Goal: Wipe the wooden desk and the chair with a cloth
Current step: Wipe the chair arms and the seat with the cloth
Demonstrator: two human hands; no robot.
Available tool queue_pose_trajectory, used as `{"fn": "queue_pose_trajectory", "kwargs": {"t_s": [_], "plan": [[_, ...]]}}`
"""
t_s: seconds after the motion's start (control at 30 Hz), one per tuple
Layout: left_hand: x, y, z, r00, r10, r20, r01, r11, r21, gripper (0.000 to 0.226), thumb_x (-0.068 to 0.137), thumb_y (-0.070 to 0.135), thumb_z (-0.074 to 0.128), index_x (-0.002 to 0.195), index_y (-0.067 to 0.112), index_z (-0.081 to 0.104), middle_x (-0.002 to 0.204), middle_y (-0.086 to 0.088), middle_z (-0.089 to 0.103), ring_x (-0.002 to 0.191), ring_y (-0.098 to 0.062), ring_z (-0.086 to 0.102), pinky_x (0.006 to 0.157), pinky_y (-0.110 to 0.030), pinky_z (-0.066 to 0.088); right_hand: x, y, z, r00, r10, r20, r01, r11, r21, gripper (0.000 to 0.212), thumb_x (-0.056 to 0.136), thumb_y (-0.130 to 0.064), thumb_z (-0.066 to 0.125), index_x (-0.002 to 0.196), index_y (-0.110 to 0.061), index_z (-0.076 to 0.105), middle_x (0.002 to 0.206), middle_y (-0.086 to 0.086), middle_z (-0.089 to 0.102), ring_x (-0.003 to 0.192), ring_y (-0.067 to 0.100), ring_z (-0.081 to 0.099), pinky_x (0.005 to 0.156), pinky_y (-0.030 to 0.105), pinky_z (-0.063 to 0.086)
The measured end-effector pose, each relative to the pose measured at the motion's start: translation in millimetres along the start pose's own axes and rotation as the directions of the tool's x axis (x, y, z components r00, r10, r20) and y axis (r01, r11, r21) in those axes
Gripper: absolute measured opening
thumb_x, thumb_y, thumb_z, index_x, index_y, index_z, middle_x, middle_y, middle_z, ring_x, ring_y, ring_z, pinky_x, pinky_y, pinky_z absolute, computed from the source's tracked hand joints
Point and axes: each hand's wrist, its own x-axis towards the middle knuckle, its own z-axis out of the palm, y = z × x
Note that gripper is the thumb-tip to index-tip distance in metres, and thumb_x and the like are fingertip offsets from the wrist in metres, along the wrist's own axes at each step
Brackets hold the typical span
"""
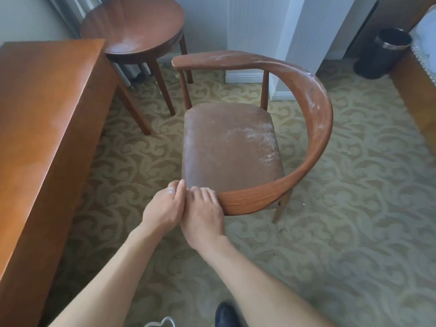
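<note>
The wooden chair [231, 147] stands on the carpet in the middle, its brown seat and curved backrest smeared with white dust. Both my hands are at the near end of its armrest [250, 199]. My right hand [203, 213] grips that end with its fingers curled over the top. My left hand [162, 206] lies right beside it, fingers curled at the armrest's tip, with white dust on the thumb. The armrest's end is hidden under the hands. The wooden desk [47, 114] runs along the left. No cloth is in view.
A round wooden side table [134, 27] stands behind the desk's far corner. A black bin [387, 53] sits at the back right beside another piece of wooden furniture [417, 90]. My dark shoe [226, 315] shows at the bottom edge on patterned carpet.
</note>
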Motion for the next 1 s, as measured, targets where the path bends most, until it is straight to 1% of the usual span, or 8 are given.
{"fn": "queue_pose_trajectory", "kwargs": {"t_s": [0.17,0.33,0.5,0.63,0.7,0.77,0.83,1.0], "plan": [[20.4,41.8,27.9,0.973,0.193,0.122,-0.225,0.909,0.351,0.05,0.107,0.037,0.015,0.15,0.029,0.039,0.159,-0.002,0.041,0.148,-0.022,0.033,0.122,-0.049,0.015,7.4,122.9,-47.4,0.986,0.129,-0.102,-0.142,0.981,-0.132,0.034,0.103,-0.034,0.035,0.098,-0.017,0.064,0.092,0.007,0.069,0.091,0.029,0.063,0.111,0.044,0.037],[28.4,66.7,53.8,0.948,0.316,0.042,-0.294,0.816,0.497,0.056,0.103,0.047,0.015,0.109,0.028,0.067,0.121,0.005,0.069,0.116,-0.022,0.061,0.103,-0.036,0.039,17.3,210.2,-90.3,0.975,0.163,-0.149,-0.195,0.953,-0.232,0.034,0.102,-0.035,0.036,0.094,-0.016,0.062,0.086,0.001,0.064,0.091,0.023,0.061,0.122,0.043,0.028],[27.9,65.2,55.0,0.942,0.334,-0.009,-0.288,0.826,0.484,0.039,0.103,0.041,0.019,0.087,0.028,0.052,0.102,0.003,0.072,0.101,-0.024,0.067,0.088,-0.036,0.043,8.0,142.3,-55.2,0.977,0.13,-0.169,-0.156,0.976,-0.151,0.04,0.101,-0.034,0.037,0.08,-0.018,0.068,0.079,0.003,0.067,0.081,0.026,0.061,0.116,0.045,0.034],[31.4,60.9,57.9,0.953,0.303,-0.027,-0.25,0.832,0.495,0.02,0.099,0.036,0.032,0.085,0.03,0.045,0.089,0.004,0.071,0.088,-0.022,0.069,0.067,-0.032,0.034,-2.4,82.4,-23.0,0.967,0.147,-0.206,-0.157,0.987,-0.036,0.037,0.106,-0.035,0.037,0.09,-0.019,0.067,0.088,0.002,0.066,0.091,0.027,0.061,0.113,0.045,0.039],[32.2,61.4,56.4,0.956,0.292,-0.008,-0.244,0.814,0.528,0.02,0.099,0.034,0.031,0.091,0.03,0.048,0.094,0.006,0.071,0.09,-0.022,0.07,0.072,-0.033,0.038,-3.0,89.3,-23.3,0.976,0.114,-0.185,-0.125,0.991,-0.044,0.036,0.107,-0.037,0.035,0.095,-0.019,0.063,0.092,0.001,0.063,0.093,0.026,0.06,0.114,0.045,0.039],[32.7,65.2,56.3,0.962,0.268,0.06,-0.249,0.759,0.601,0.029,0.1,0.029,0.022,0.097,0.029,0.05,0.105,0.006,0.07,0.1,-0.021,0.069,0.095,-0.04,0.041,-7.4,115.9,-32.1,0.987,0.034,-0.154,-0.042,0.998,-0.051,0.033,0.106,-0.039,0.035,0.096,-0.02,0.06,0.093,0.0,0.061,0.094,0.024,0.058,0.115,0.043,0.037],[34.1,75.7,56.0,0.968,0.237,0.081,-0.234,0.742,0.629,0.032,0.1,0.026,0.015,0.092,0.027,0.046,0.107,0.003,0.068,0.107,-0.022,0.066,0.111,-0.053,0.029,-6.1,154.5,-47.8,0.985,0.009,-0.172,-0.021,0.997,-0.069,0.032,0.104,-0.04,0.035,0.093,-0.022,0.059,0.091,-0.002,0.06,0.093,0.022,0.057,0.118,0.04,0.034],[32.3,157.9,85.4,0.914,0.404,0.029,-0.369,0.803,0.468,0.024,0.104,0.024,0.025,0.086,0.026,0.041,0.104,-0.002,0.063,0.104,-0.028,0.063,0.103,-0.05,0.039,20.1,251.9,-99.6,0.976,-0.022,-0.216,-0.016,0.984,-0.176,0.038,0.104,-0.034,0.035,0.087,-0.015,0.064,0.093,0.002,0.062,0.104,0.025,0.058,0.122,0.042,0.027]]}}
